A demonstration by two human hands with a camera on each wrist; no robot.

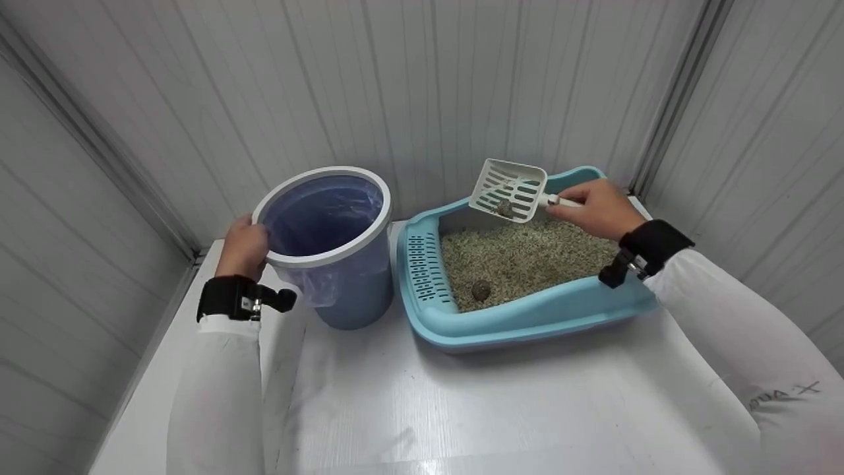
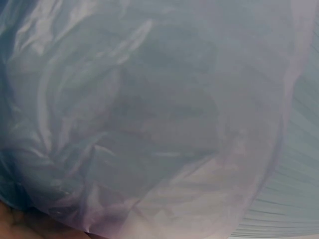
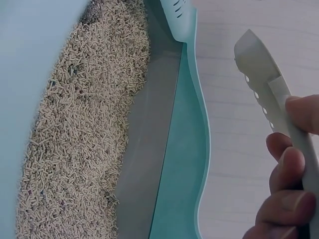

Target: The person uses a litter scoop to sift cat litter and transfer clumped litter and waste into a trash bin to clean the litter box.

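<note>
Head view: my right hand (image 1: 597, 210) pinches the handle of the white slotted scoop (image 1: 509, 190), fingers curled round it, scoop raised over the far edge of the blue litter tray (image 1: 527, 315). One dark clump (image 1: 505, 208) sits in the scoop. The scoop's long axis runs left-right, its blade end pointing left toward the bin (image 1: 330, 244), which stands just left of the tray. My left hand (image 1: 244, 247) grips the bin's white rim on its left side, so it is the nearer hand to the bin. A second clump (image 1: 481, 289) lies in the pellet litter (image 1: 527, 257), near side.

Left wrist view: only the crinkled, translucent bin liner (image 2: 149, 124), soft and glossy; the grip isn't visible here.

Right wrist view: fingers (image 3: 289, 189) wrapped on the rigid plastic scoop handle (image 3: 294, 124); grainy beige pellets (image 3: 84, 139), smooth tray wall (image 3: 184, 164).
</note>
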